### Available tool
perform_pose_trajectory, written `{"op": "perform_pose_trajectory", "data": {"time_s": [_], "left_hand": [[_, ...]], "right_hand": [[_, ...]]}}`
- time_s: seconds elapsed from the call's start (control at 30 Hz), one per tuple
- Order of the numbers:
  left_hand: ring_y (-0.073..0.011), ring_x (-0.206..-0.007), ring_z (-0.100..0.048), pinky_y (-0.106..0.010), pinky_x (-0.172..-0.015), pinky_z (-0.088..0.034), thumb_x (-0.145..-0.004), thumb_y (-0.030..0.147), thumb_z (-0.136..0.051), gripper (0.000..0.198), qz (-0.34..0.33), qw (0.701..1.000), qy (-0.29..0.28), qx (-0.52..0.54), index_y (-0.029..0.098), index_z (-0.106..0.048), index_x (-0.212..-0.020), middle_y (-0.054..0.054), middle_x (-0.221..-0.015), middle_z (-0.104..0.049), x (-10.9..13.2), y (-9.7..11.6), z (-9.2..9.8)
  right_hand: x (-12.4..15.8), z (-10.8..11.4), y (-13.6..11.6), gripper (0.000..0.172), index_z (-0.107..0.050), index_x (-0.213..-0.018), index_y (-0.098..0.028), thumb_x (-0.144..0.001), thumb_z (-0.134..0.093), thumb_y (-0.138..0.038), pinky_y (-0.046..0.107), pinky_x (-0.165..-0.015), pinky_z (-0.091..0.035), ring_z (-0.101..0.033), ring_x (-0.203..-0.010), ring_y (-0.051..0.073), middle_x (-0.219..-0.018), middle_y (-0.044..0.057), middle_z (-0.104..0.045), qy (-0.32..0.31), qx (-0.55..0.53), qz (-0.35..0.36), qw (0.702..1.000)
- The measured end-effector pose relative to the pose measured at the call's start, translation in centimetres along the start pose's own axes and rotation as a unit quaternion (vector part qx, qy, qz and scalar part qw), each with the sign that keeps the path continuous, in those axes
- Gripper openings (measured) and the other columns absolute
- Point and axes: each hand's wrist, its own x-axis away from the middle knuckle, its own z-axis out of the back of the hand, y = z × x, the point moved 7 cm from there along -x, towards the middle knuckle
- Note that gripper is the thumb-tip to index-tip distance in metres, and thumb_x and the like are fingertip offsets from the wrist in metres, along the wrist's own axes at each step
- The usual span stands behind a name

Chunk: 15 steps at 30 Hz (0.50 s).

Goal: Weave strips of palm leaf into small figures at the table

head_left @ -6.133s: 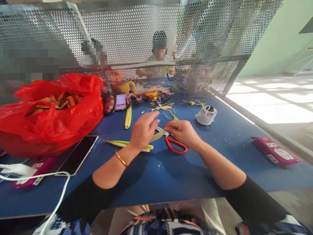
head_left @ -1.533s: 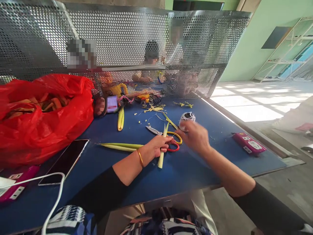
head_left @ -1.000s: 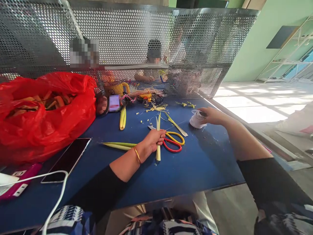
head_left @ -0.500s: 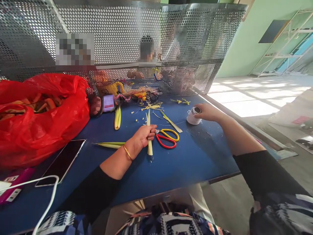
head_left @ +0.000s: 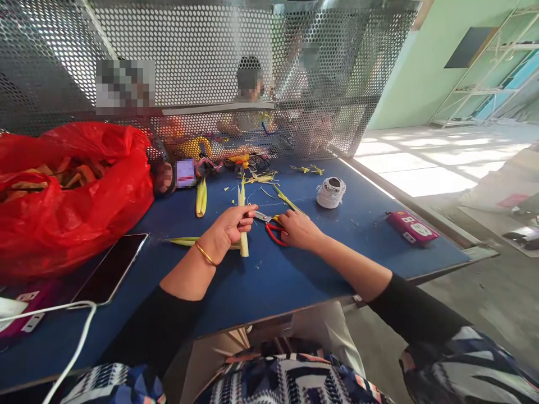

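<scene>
My left hand [head_left: 236, 224] is closed around an upright pale green stalk bundle [head_left: 244, 244] at the middle of the blue table. Just right of it, my right hand [head_left: 297, 228] grips the red and yellow handles of the scissors [head_left: 273, 229], whose blades point left toward my left hand. A white thread spool [head_left: 330, 194] stands to the right, its thin thread running left toward the bundle. One green husk piece [head_left: 201, 197] lies behind my left hand, and another [head_left: 183, 241] lies partly behind my left wrist.
A red plastic bag [head_left: 126, 202] fills the left side, beside a phone [head_left: 110, 270] and a white cable [head_left: 86, 336]. A purple box [head_left: 412, 228] lies at the right. Scraps [head_left: 260, 177] lie near the perforated metal screen [head_left: 202, 62], with people behind it.
My right hand has let go of the thread spool and moved left onto the scissors' handles. My left hand has shifted slightly left with the bundle. The purple box at the right is now uncovered.
</scene>
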Motion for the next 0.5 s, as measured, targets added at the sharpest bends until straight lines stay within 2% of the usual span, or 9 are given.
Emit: {"op": "perform_pose_trajectory", "data": {"time_s": [0.07, 0.13, 0.2, 0.23, 0.3, 0.37, 0.43, 0.5], "left_hand": [[0.0011, -0.029, -0.022, -0.011, -0.029, -0.014, -0.09, 0.006, -0.046, 0.029, 0.001, 1.0, 0.004, 0.0, 0.014, -0.046, -0.062, 0.008, -0.046, -0.037, 0.2, 0.0, 0.3], [0.0013, -0.029, -0.022, -0.011, -0.029, -0.014, -0.09, 0.006, -0.045, 0.028, 0.004, 1.0, 0.006, 0.006, 0.014, -0.046, -0.063, 0.008, -0.046, -0.038, 0.2, 0.0, 0.6], [0.0012, -0.029, -0.022, -0.011, -0.029, -0.014, -0.09, 0.006, -0.046, 0.027, 0.01, 1.0, 0.005, 0.016, 0.014, -0.047, -0.065, 0.008, -0.047, -0.038, 0.1, 0.0, 0.8], [0.0012, -0.029, -0.022, -0.011, -0.029, -0.014, -0.09, 0.006, -0.046, 0.026, 0.013, 1.0, 0.006, 0.022, 0.014, -0.047, -0.065, 0.008, -0.047, -0.039, 0.0, -0.1, 0.9], [0.001, -0.029, -0.023, -0.011, -0.029, -0.014, -0.09, 0.006, -0.046, 0.025, 0.018, 0.999, 0.003, 0.034, 0.014, -0.047, -0.066, 0.008, -0.048, -0.039, -0.2, -0.2, 1.1], [0.0012, -0.029, -0.023, -0.011, -0.029, -0.013, -0.089, 0.006, -0.047, 0.024, 0.02, 0.999, -0.003, 0.043, 0.014, -0.047, -0.067, 0.008, -0.048, -0.039, -0.4, -0.2, 1.1], [0.0014, -0.029, -0.024, -0.011, -0.029, -0.014, -0.089, 0.006, -0.048, 0.023, 0.02, 0.999, -0.005, 0.046, 0.014, -0.047, -0.068, 0.008, -0.048, -0.04, -0.5, -0.3, 1.2], [0.0013, -0.029, -0.023, -0.011, -0.029, -0.014, -0.089, 0.005, -0.048, 0.023, 0.018, 0.999, -0.004, 0.042, 0.015, -0.047, -0.068, 0.008, -0.048, -0.04, -0.5, -0.3, 1.2]], "right_hand": [[-0.3, 0.1, 0.1, 0.032, -0.061, -0.108, -0.009, -0.077, -0.055, -0.012, 0.033, -0.07, -0.047, -0.065, -0.091, 0.029, -0.1, 0.021, -0.067, -0.018, 0.008, -0.004, 1.0], [0.2, 0.6, 0.8, 0.058, -0.051, -0.128, -0.006, -0.071, -0.061, -0.011, 0.032, -0.066, -0.047, -0.066, -0.089, 0.03, -0.1, 0.02, -0.068, -0.029, -0.019, -0.013, 0.999], [1.4, 0.9, 2.2, 0.082, -0.033, -0.144, -0.008, -0.069, -0.064, -0.012, 0.03, -0.061, -0.046, -0.065, -0.082, 0.026, -0.098, 0.016, -0.069, -0.056, -0.106, -0.046, 0.992], [2.3, 0.7, 3.1, 0.082, -0.032, -0.146, -0.011, -0.07, -0.064, -0.015, 0.028, -0.057, -0.044, -0.064, -0.075, 0.023, -0.093, 0.013, -0.069, -0.082, -0.174, -0.075, 0.978], [4.5, 0.0, 5.2, 0.066, -0.045, -0.139, -0.013, -0.076, -0.062, -0.025, 0.025, -0.049, -0.041, -0.056, -0.056, 0.014, -0.082, 0.006, -0.067, -0.137, -0.337, -0.15, 0.919], [6.6, -0.5, 6.8, 0.06, -0.056, -0.128, -0.017, -0.075, -0.066, -0.042, 0.023, -0.042, -0.035, -0.044, -0.045, 0.008, -0.073, 0.0, -0.063, -0.157, -0.46, -0.189, 0.853], [7.9, -0.4, 8.3, 0.055, -0.063, -0.115, -0.018, -0.071, -0.07, -0.05, 0.021, -0.041, -0.034, -0.042, -0.046, 0.007, -0.066, -0.002, -0.057, -0.131, -0.545, -0.183, 0.808], [8.8, -0.5, 9.7, 0.051, -0.064, -0.11, -0.02, -0.072, -0.069, -0.053, 0.021, -0.044, -0.039, -0.047, -0.051, 0.009, -0.07, -0.001, -0.057, -0.099, -0.615, -0.185, 0.76]]}}
